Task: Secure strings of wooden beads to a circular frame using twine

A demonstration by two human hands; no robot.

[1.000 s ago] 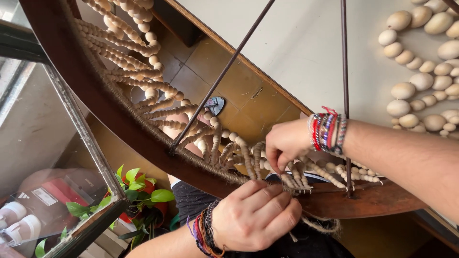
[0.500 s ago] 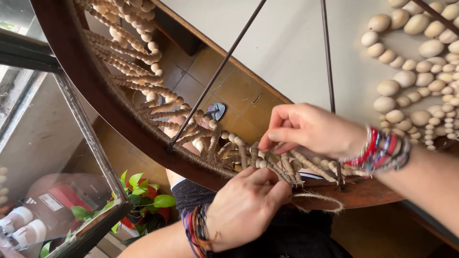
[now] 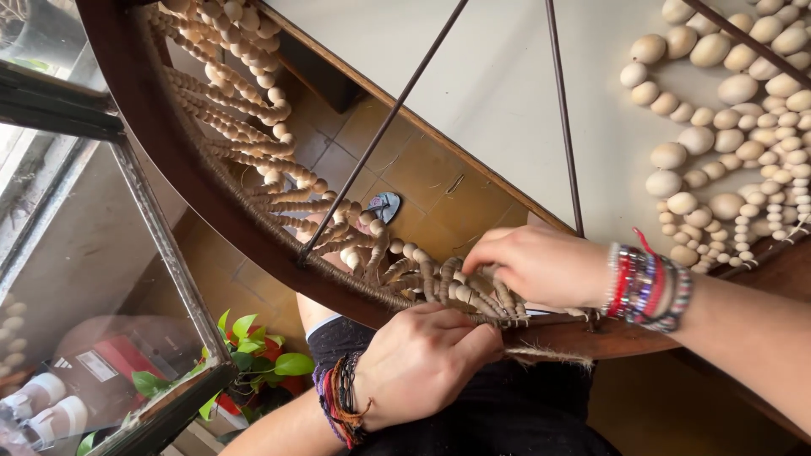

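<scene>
Grip, left hand (image 3: 427, 363): clenched from below on the end of a jute cord (image 3: 549, 355), thumb and fingers pinching it against the underside of the dark wooden hoop (image 3: 144, 127), seemingly to keep the strand taut; a frayed tail of the cord trails to the right of the fist.

Grip, right hand (image 3: 541, 266): curled over the top of the hoop, fingertips pressed into the wrapped strands where the cord meets the rim. Whether it pinches the cord or only steadies the wrapping cannot be told; the fingertips are hidden among the strands.

Wrists: both carry stacked bracelets, dark cord ones on the left (image 3: 342, 401), red and multicoloured beads on the right (image 3: 650, 287).

Hoop fittings: rows of jute-bound wooden beads (image 3: 253, 101) fan inward along the curve, ending just beside the hands, so the working point sits at the last finished strand. Thin metal spokes (image 3: 562, 118) cross the opening.

Beyond: a pale surface (image 3: 507, 76) carrying coiled strings of round wooden beads (image 3: 735, 127), well apart from the hands. Below, tiled floor (image 3: 422, 177); lower left, a leafy green plant (image 3: 253, 359) and a glass-fronted cabinet (image 3: 101, 279).
</scene>
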